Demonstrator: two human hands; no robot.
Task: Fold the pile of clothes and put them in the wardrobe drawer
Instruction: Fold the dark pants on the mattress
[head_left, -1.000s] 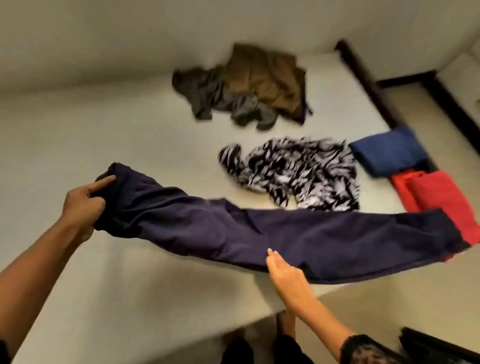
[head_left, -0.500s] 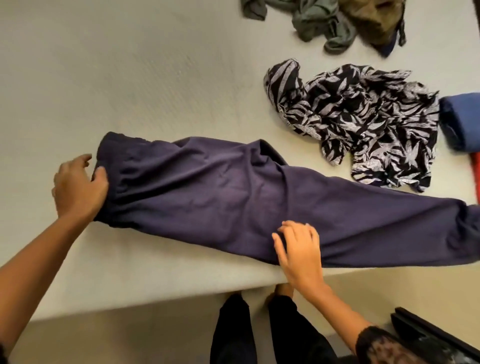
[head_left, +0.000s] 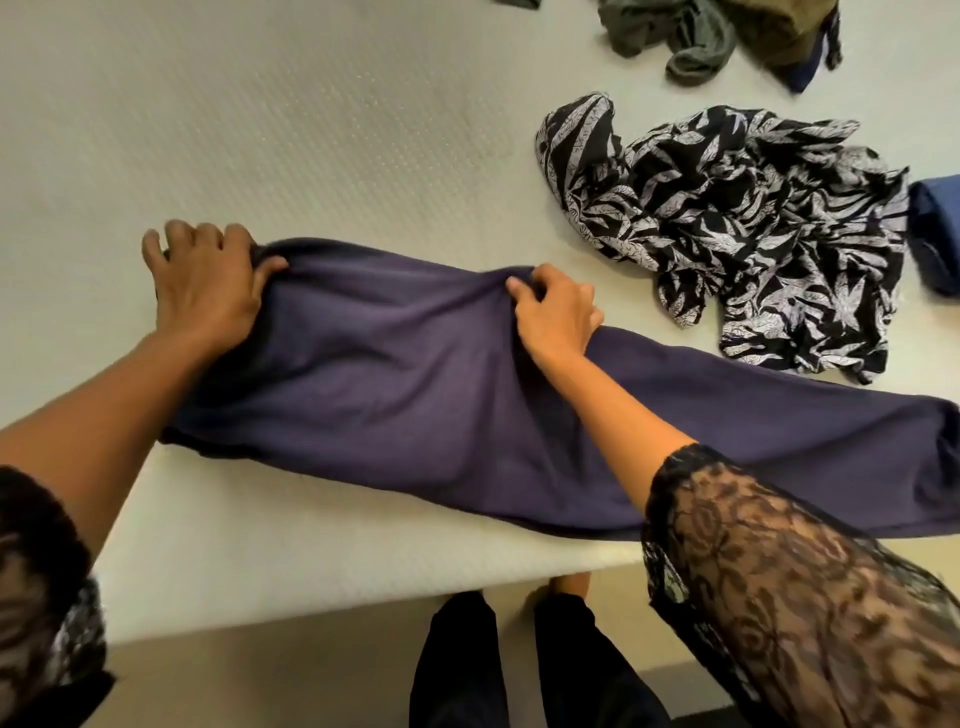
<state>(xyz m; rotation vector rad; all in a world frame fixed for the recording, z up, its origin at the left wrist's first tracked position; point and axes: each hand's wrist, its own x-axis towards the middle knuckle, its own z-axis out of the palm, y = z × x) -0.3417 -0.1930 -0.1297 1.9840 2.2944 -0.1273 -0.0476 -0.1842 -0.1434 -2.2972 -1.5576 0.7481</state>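
Observation:
Dark purple trousers (head_left: 405, 395) lie stretched left to right across the white bed (head_left: 311, 135), near its front edge. My left hand (head_left: 205, 283) grips the waistband end at the left. My right hand (head_left: 553, 306) pinches the fabric at the far edge of the trousers, near the crotch. The leg end runs off toward the right border. A crumpled black-and-white leaf-print garment (head_left: 727, 218) lies beyond the trousers at the right. A pile of grey-green and brown clothes (head_left: 727, 36) sits at the top right.
A folded blue garment (head_left: 935, 234) rests at the right edge of the bed. My legs in dark trousers (head_left: 519, 670) stand at the bed's front edge on a beige floor. The left and middle of the mattress carry no clothes.
The trousers came down from mid-air onto the bed. My right hand moved from the near edge to the far edge and pinched the fabric. My left hand closed on the waistband.

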